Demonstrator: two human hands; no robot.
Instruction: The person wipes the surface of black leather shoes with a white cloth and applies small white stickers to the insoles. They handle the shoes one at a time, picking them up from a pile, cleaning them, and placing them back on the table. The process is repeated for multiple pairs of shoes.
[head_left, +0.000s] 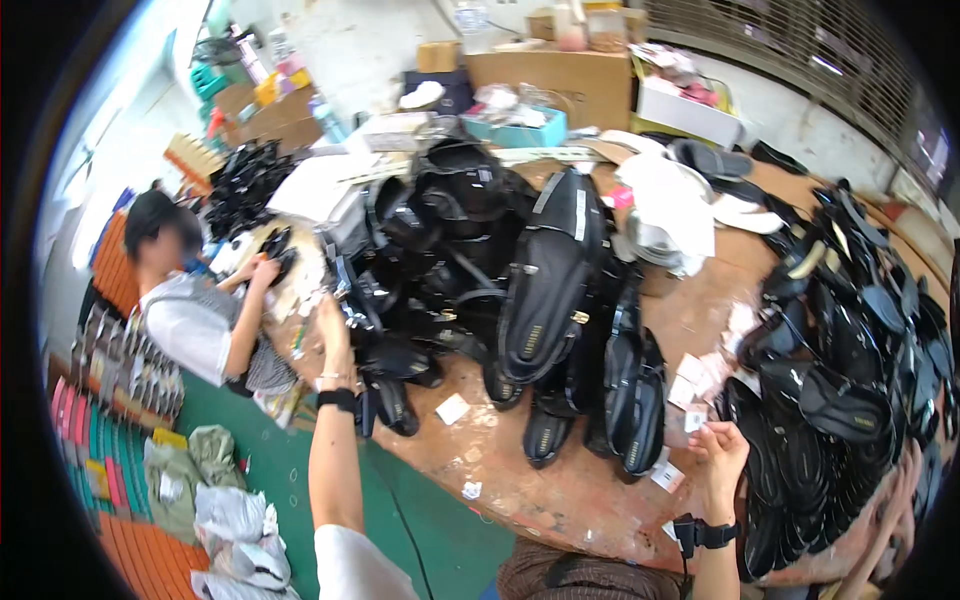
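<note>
My left hand (332, 322) reaches to the left side of the worktable, at the edge of a heap of black shoes (450, 285); its fingers are blurred, and whether they hold anything is unclear. Near the table's front edge, my right hand (721, 444) pinches a small white paper label (695, 418) between thumb and fingers. More paper labels (691, 380) lie just beyond it. Between my hands, black shoe uppers with insoles (541, 300) lie piled on the brown worktable (480, 442). To the right of my right hand is another large pile of black shoe parts (810, 457).
A person (187, 315) works at the table's left side, holding a black shoe (281, 255). White sheets (667, 202), a blue box (525, 127) and a cardboard box (551, 86) stand or lie at the back. Bagged goods (240, 540) rest on the green floor at lower left.
</note>
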